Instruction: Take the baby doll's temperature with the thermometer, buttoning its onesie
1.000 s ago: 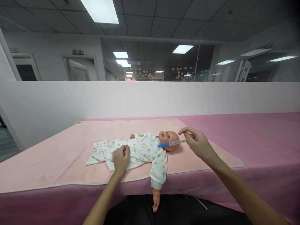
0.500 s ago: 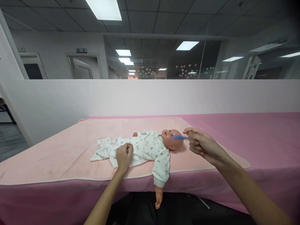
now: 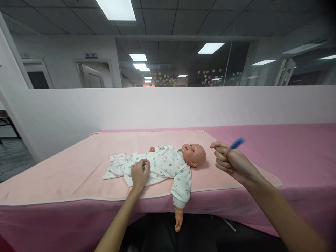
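A baby doll [image 3: 195,154] lies on its back, its head to the right. It wears a white patterned romper [image 3: 162,164], and one arm hangs over the table's front edge. My left hand [image 3: 140,173] rests on the romper at the doll's lower body, fingers curled; a small greyish bit shows by the thumb, too little to name. To the right of the doll's head, my right hand [image 3: 232,161] is raised and apart from it. Its closed fingers hold a slim blue-ended stick [image 3: 237,142], pen-like, with the blue end pointing up and right.
Under the doll is a light pink blanket [image 3: 65,168] with a pale border. It lies on a table with a darker pink cover [image 3: 301,157]. Behind stands a white low wall [image 3: 168,108] with glass above it. A chair or table leg shows at far left.
The blue end of the stick has swung from pointing left at the doll's head to pointing up and right. My right hand has shifted slightly right. My left hand stays on the romper.
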A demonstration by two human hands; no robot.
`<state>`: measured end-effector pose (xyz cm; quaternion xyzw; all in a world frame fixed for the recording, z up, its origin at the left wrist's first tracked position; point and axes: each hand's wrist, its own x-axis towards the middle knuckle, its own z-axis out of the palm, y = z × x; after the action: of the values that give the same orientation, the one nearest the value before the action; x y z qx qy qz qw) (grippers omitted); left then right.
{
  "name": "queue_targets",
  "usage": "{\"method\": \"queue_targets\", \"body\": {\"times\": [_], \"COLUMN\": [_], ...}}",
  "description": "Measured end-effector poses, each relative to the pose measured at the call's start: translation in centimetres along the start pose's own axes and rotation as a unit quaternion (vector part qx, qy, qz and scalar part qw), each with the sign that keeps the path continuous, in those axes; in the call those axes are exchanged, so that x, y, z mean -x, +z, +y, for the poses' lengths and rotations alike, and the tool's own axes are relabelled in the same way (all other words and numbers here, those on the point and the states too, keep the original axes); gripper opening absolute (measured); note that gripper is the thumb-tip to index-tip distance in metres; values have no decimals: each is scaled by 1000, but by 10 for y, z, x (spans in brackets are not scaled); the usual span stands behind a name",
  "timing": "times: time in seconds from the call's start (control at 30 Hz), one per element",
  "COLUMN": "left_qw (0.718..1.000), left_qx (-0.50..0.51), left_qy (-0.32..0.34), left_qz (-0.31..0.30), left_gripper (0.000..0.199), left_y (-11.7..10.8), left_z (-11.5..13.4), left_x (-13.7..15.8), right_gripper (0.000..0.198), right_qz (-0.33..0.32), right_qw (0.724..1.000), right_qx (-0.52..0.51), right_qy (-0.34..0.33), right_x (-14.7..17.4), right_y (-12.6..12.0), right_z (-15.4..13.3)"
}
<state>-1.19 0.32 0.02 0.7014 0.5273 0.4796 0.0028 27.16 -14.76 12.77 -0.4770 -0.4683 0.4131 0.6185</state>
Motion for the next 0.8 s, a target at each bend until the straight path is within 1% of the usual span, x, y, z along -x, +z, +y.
{"method": "queue_targets", "body": {"times": [0.2, 0.33, 0.4, 0.47, 0.53, 0.57, 0.63, 0.67, 0.73, 0.8], "left_qw": [1000, 1000, 1000, 1000, 1000, 1000, 999, 999, 999, 1000], "left_qx": [-3, -2, -2, -4, -4, -2, 7, 13, 18, 15], "left_qy": [-3, -1, -1, -2, -5, -7, -10, -11, -9, -1], "left_qz": [0, 3, 3, 4, 9, 15, 30, 35, 33, 18], "left_gripper": [22, 21, 21, 21, 21, 21, 21, 21, 22, 21], "left_y": [-1, -1, -1, -1, -1, -1, -2, -2, -3, -2], "left_z": [1, 1, 1, 1, 2, 2, 3, 3, 3, 2], "left_x": [0, 0, -1, -1, -1, -1, -1, -1, -2, -2], "right_gripper": [12, 12, 12, 13, 15, 17, 20, 23, 25, 26], "right_qz": [-27, -26, -19, 8, 52, 65, 61, 79, 101, 97], "right_qw": [999, 999, 1000, 1000, 997, 995, 995, 991, 973, 937], "right_qx": [-23, -17, -10, 8, 37, 53, 79, 107, 206, 334], "right_qy": [17, 12, 4, -22, -50, -52, -2, 12, 5, -21], "right_x": [0, 1, 1, 0, -5, -8, -18, -24, -37, -48], "right_y": [-1, 2, 2, -1, -8, -13, -28, -36, -53, -65], "right_z": [1, 2, 4, 11, 27, 39, 68, 84, 115, 139]}}
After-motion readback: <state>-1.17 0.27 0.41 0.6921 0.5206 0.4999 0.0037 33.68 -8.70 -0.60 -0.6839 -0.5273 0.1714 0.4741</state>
